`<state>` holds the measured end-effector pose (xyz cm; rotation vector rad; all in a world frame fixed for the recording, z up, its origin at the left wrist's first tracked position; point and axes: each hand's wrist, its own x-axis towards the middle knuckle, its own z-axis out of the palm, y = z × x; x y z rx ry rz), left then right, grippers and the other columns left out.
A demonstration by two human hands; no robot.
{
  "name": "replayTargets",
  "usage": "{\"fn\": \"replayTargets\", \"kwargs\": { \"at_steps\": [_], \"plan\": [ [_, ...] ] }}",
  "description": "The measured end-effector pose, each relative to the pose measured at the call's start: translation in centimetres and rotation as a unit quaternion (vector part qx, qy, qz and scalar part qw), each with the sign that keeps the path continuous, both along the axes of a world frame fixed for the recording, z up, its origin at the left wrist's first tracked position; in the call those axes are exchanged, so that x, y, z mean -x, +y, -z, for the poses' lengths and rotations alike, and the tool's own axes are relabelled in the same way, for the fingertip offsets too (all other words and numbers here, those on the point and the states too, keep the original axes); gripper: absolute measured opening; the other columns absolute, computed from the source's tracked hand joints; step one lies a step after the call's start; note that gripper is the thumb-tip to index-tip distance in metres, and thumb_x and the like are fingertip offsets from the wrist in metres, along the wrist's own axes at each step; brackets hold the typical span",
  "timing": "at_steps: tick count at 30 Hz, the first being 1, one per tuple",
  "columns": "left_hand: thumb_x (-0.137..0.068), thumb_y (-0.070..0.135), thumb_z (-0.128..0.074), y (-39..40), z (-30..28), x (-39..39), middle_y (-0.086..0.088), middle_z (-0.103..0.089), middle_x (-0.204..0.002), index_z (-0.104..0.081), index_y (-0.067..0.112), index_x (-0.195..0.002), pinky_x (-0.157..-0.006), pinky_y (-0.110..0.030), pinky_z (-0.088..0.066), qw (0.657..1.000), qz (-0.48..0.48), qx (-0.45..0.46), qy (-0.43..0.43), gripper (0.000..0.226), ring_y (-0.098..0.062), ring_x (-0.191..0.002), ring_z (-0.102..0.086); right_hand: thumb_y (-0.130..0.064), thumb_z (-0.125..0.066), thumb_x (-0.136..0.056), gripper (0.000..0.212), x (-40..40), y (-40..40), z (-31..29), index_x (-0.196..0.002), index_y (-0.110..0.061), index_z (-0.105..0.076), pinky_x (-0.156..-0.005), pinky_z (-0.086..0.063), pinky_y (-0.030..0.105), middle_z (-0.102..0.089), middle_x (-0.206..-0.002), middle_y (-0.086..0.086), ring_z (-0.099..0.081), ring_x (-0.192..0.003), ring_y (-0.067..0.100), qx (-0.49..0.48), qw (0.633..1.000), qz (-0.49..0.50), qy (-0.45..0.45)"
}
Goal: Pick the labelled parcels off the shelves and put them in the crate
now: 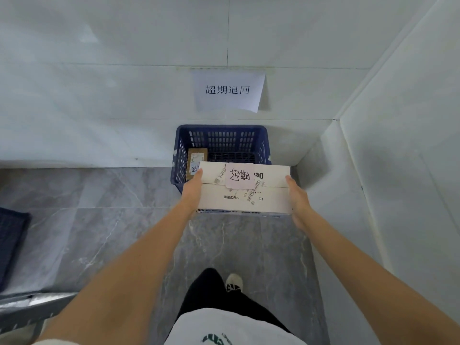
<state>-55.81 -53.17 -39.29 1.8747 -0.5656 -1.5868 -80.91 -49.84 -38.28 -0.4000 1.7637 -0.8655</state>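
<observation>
Nearest to us, we see a white shirt hem, a dark trouser leg and one pale shoe planted on the grey marbled floor. At the left edge lies part of a dark blue object, cut off by the frame.

Both our bare forearms stretch forward. Our left hand lies flat against the left end of a white parcel, thumb on the top edge and fingers straight along the side. Our right hand presses the right end the same way, fingers extended rather than curled. The parcel is carried between the two palms, level, over the near rim of the crate.

On the parcel's top sits a pinkish handwritten label, with barcode stickers beside and under it and printed text on the near face.

Beyond it the blue plastic crate stands on the floor against the tiled wall, near the right corner. Inside, at its left side, a brown cardboard parcel with a white label leans on the wall of the crate.

Above the crate, a white paper sign with four printed characters hangs on the wall.
</observation>
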Motion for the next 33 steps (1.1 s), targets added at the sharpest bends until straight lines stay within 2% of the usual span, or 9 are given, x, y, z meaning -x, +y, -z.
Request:
{"fn": "replayTargets", "kwargs": {
  "at_steps": [5,10,15,18,21,23,26,30,33],
  "plan": [
    [-0.093,0.056,-0.045,-6.3,1.9,0.1,-0.011,-0.067,-0.113,-0.055,0.013,-0.124,-0.089,-0.040,-0.053,0.999,-0.018,-0.028,-0.022,0.054,-0.030,-0.104,-0.064,-0.048,-0.046,-0.098,0.043,-0.1,-6.3,2.1,-0.123,-0.015,-0.057,-0.063,-0.045,0.028,-0.066,-0.109,0.005,-0.062,-0.083,0.016,-0.037,0.999,-0.020,-0.009],
    [-0.082,0.067,-0.046,-13.3,4.8,0.3,-0.010,-0.067,-0.114,-0.057,0.017,-0.122,-0.092,-0.044,-0.053,0.998,-0.005,-0.064,-0.004,0.064,-0.029,-0.102,-0.065,-0.046,-0.045,-0.099,0.053,-0.3,-13.2,5.3,-0.134,-0.006,-0.045,-0.058,-0.037,0.025,-0.058,-0.117,0.007,-0.054,-0.094,0.021,-0.054,0.997,-0.017,0.043],
    [-0.091,0.060,-0.045,-19.0,6.9,0.6,-0.008,-0.068,-0.109,-0.057,0.020,-0.115,-0.095,-0.045,-0.052,0.995,-0.003,-0.102,-0.011,0.048,-0.028,-0.101,-0.065,-0.043,-0.044,-0.100,0.049,-0.8,-19.4,8.1,-0.133,-0.006,-0.044,-0.056,-0.038,0.026,-0.057,-0.108,0.007,-0.054,-0.077,0.012,-0.077,0.996,-0.019,0.033],
    [-0.094,0.057,-0.042,-21.6,8.2,0.9,-0.007,-0.068,-0.107,-0.059,0.021,-0.112,-0.095,-0.044,-0.052,0.994,0.003,-0.109,-0.019,0.044,-0.028,-0.100,-0.065,-0.046,-0.047,-0.098,0.050,-0.8,-22.1,10.0,-0.134,-0.011,-0.049,-0.058,-0.045,0.028,-0.065,-0.118,0.009,-0.061,-0.082,0.016,-0.098,0.995,-0.014,-0.007],
    [-0.081,0.067,-0.045,-23.6,10.4,1.1,-0.002,-0.064,-0.121,-0.055,0.024,-0.127,-0.101,-0.044,-0.046,0.991,0.014,-0.133,-0.029,0.064,-0.024,-0.108,-0.061,-0.052,-0.048,-0.096,0.052,-0.5,-24.3,12.1,-0.138,-0.021,-0.048,-0.066,-0.046,0.030,-0.063,-0.123,0.004,-0.062,-0.100,0.020,-0.118,0.992,-0.006,-0.047],
    [-0.067,0.074,-0.046,-24.6,13.1,1.2,0.004,-0.052,-0.138,-0.047,0.033,-0.137,-0.108,-0.047,-0.037,0.988,0.019,-0.148,-0.030,0.081,-0.024,-0.123,-0.052,-0.055,-0.048,-0.094,0.053,-0.2,-25.7,13.8,-0.139,-0.026,-0.048,-0.085,-0.046,0.036,-0.060,-0.129,0.000,-0.057,-0.112,0.021,-0.129,0.989,0.002,-0.071],
    [-0.071,0.060,-0.048,-25.8,16.4,1.3,0.004,-0.047,-0.141,-0.040,0.035,-0.137,-0.108,-0.051,-0.037,0.987,0.005,-0.159,-0.027,0.071,-0.024,-0.124,-0.048,-0.059,-0.052,-0.090,0.058,0.4,-27.3,16.4,-0.140,-0.029,-0.047,-0.109,-0.036,0.050,-0.056,-0.137,0.000,-0.053,-0.123,0.024,-0.154,0.984,-0.003,-0.095],
    [-0.060,0.036,-0.050,-27.8,20.8,1.2,-0.007,-0.053,-0.130,-0.047,0.030,-0.112,-0.102,-0.053,-0.042,0.985,0.003,-0.172,-0.028,0.053,-0.029,-0.118,-0.052,-0.062,-0.062,-0.081,0.073,1.5,-29.3,20.0,-0.141,-0.025,-0.044,-0.108,-0.036,0.054,-0.056,-0.135,0.003,-0.051,-0.123,0.028,-0.186,0.977,0.004,-0.104],
    [-0.057,0.035,-0.050,-29.6,25.0,1.4,-0.008,-0.052,-0.137,-0.052,0.028,-0.118,-0.103,-0.055,-0.041,0.986,0.010,-0.165,-0.036,0.062,-0.032,-0.122,-0.051,-0.059,-0.062,-0.083,0.066,2.3,-30.9,23.0,-0.137,-0.024,-0.048,-0.109,-0.035,0.054,-0.059,-0.130,0.004,-0.053,-0.120,0.027,-0.180,0.979,0.000,-0.095]
  ]
}}
